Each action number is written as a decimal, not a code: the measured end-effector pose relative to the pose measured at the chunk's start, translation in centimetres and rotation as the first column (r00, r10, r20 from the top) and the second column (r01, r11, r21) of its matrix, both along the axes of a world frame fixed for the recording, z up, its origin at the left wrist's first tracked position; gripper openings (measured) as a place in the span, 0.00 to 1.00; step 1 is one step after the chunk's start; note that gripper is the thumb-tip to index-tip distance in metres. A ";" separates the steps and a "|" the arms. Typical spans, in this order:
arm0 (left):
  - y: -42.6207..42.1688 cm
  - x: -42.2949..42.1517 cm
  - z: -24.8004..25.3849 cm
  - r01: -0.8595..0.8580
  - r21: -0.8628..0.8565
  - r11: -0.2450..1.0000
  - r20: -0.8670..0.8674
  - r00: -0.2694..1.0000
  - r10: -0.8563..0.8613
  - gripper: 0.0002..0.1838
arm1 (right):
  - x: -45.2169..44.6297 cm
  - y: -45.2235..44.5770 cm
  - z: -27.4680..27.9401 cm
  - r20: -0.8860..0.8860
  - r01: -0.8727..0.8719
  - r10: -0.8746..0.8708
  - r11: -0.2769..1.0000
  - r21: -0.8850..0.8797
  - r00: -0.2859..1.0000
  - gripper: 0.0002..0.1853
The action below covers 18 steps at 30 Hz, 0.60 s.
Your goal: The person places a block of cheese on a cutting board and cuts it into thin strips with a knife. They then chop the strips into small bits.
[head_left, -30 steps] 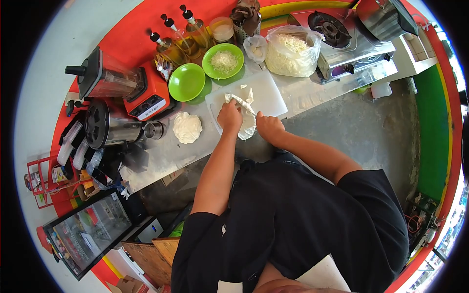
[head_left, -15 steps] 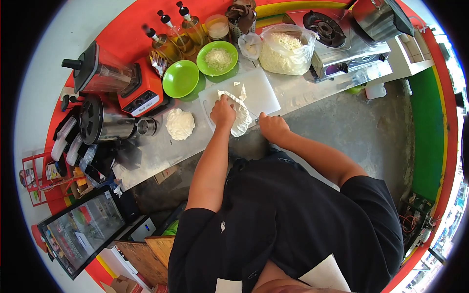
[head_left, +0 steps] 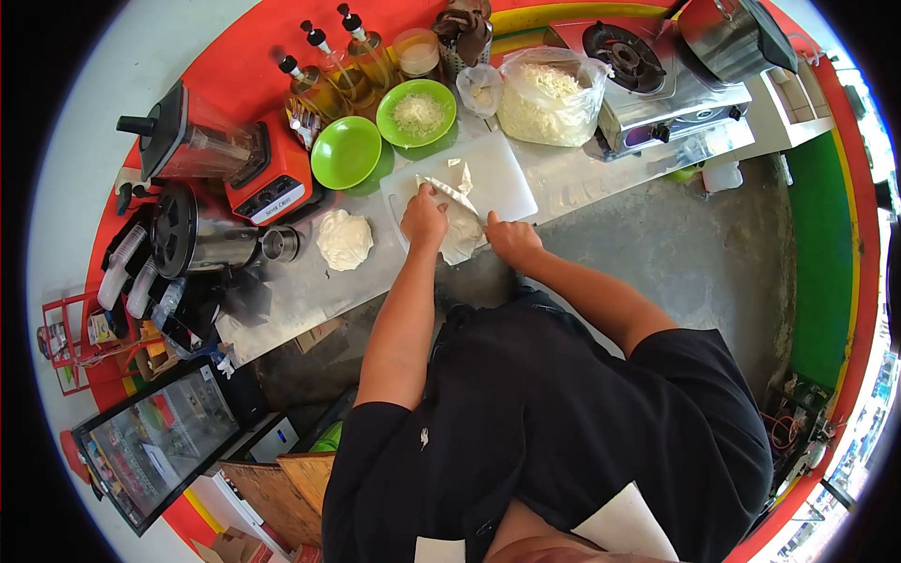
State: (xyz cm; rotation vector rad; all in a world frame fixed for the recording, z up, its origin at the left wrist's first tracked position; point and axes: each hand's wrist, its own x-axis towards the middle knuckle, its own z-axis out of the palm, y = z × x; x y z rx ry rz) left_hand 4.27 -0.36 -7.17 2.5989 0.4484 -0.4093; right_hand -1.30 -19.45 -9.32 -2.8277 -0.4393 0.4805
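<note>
A thin, floppy white sheet (head_left: pixel 461 235), like dough or a wrapper, lies folded across the white cutting board (head_left: pixel 507 174) and hangs past its near edge. My left hand (head_left: pixel 425 220) is closed on the sheet's upper left end. At the other end of the fold, my right hand (head_left: pixel 512 240) is closed at the board's near edge; what its fingers hold is hidden. Small white scraps lie on the board beyond the fold. A heap of white, dough-like sheets (head_left: pixel 344 240) rests on the counter left of the board.
Behind the board stand an empty green bowl (head_left: pixel 345 152), a green bowl of white shreds (head_left: pixel 416 113) and a plastic bag of pale shreds (head_left: pixel 549 108). Oil bottles (head_left: pixel 357 84) line the wall. A red blender (head_left: pixel 272 169) is left, a gas stove (head_left: pixel 657 94) right.
My right hand has shifted slightly left and up towards the sheet. The sheet's upper edge is now folded into a straighter line between my hands. The left hand has barely moved.
</note>
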 end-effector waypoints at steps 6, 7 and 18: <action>0.1 -0.3 -1.5 0.014 -0.032 0.999 0.064 0.998 -0.012 0.20 | -2.3 -3.8 1.1 -0.098 -0.016 0.011 0.999 -0.050 0.995 0.17; 0.2 -0.2 -1.9 0.024 -0.032 0.999 0.079 0.997 -0.021 0.20 | -2.4 -4.0 1.1 -0.113 -0.019 0.012 0.998 -0.059 0.994 0.18; 0.9 -1.8 -4.5 -0.032 -0.262 0.964 0.348 0.929 0.125 0.30 | 2.0 1.1 3.1 -0.007 -0.119 0.119 0.989 -0.087 0.993 0.16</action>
